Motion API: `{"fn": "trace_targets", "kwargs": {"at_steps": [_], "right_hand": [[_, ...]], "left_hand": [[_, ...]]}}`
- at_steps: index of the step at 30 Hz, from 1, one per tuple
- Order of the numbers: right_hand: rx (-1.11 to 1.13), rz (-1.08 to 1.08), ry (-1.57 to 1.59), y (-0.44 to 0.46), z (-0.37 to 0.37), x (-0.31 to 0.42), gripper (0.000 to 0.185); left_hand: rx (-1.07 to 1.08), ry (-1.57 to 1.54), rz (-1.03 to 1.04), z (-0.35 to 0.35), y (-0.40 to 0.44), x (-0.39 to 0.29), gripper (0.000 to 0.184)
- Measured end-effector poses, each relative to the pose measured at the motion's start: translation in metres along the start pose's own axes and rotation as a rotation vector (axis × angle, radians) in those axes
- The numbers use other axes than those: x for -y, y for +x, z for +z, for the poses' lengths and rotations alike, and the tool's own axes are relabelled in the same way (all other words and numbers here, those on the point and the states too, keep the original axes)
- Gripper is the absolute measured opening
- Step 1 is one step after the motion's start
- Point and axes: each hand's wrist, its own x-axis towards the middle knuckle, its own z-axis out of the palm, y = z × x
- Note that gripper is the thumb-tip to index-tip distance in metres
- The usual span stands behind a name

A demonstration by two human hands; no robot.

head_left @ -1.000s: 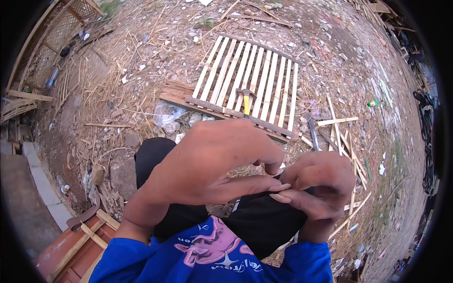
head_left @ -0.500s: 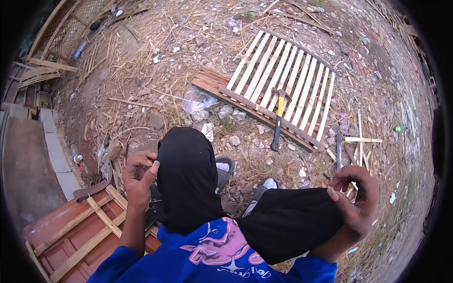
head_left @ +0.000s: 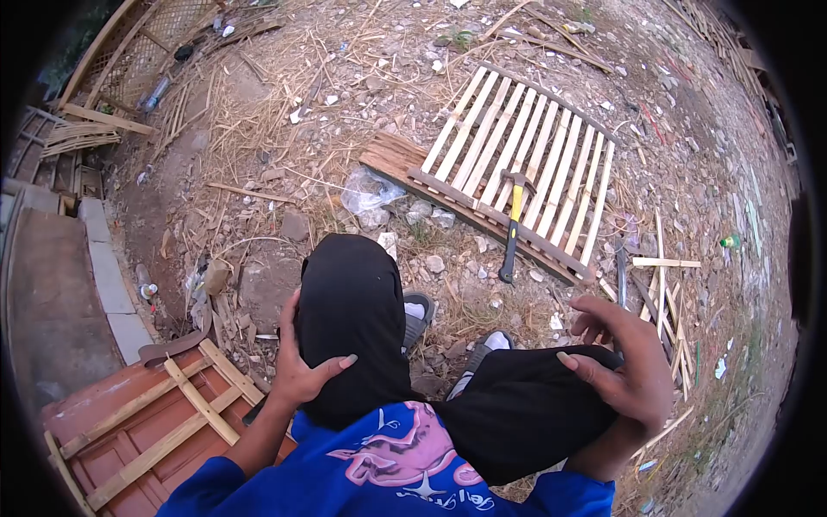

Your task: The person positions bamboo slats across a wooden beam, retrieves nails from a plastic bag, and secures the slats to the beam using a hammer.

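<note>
My left hand rests on the side of my left leg in black trousers. Its thumb lies across the top of the thigh and its fingers stretch along the outer side, partly hidden. At my right knee, my right hand is open. The thumb points inward over the black cloth, and the curled fingers stand apart from it; nothing shows between them. A claw hammer with a yellow and black handle lies on a panel of pale wooden slats in front of me, beyond both hands.
A weathered plank sits under the panel's near edge, beside a clear plastic bag. Loose wood strips lie at right. A reddish door-like panel with pale battens is at lower left. Stones and dry straw cover the ground.
My left hand has come down from beside the knee onto the thigh, thumb now across it. The right hand has opened from a near pinch, its thumb now over the knee.
</note>
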Motion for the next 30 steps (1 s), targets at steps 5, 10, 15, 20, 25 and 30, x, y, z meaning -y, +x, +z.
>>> {"fn": "trace_targets", "kwargs": {"at_steps": [5,10,15,20,25,30], "right_hand": [[-0.030,-0.001,-0.037,0.000,-0.001,0.001,0.060],[-0.056,-0.032,-0.020,0.000,0.006,-0.004,0.063],[-0.068,-0.023,-0.025,-0.001,0.008,0.001,0.061],[-0.091,-0.036,-0.032,-0.004,0.009,-0.002,0.062],[-0.083,-0.017,-0.017,-0.002,0.009,-0.002,0.062],[-0.076,-0.010,-0.019,-0.001,0.008,-0.002,0.063]], "left_hand": [[-0.010,0.004,0.060,0.009,0.004,-0.003,0.116],[-0.001,-0.009,0.065,0.012,0.003,-0.002,0.113],[-0.012,-0.047,0.064,0.016,0.003,-0.007,0.113],[-0.025,0.011,0.107,0.015,0.002,0.002,0.113],[-0.041,-0.025,0.149,0.020,0.006,0.002,0.112],[-0.052,0.096,0.255,0.018,0.007,0.014,0.112]]}}
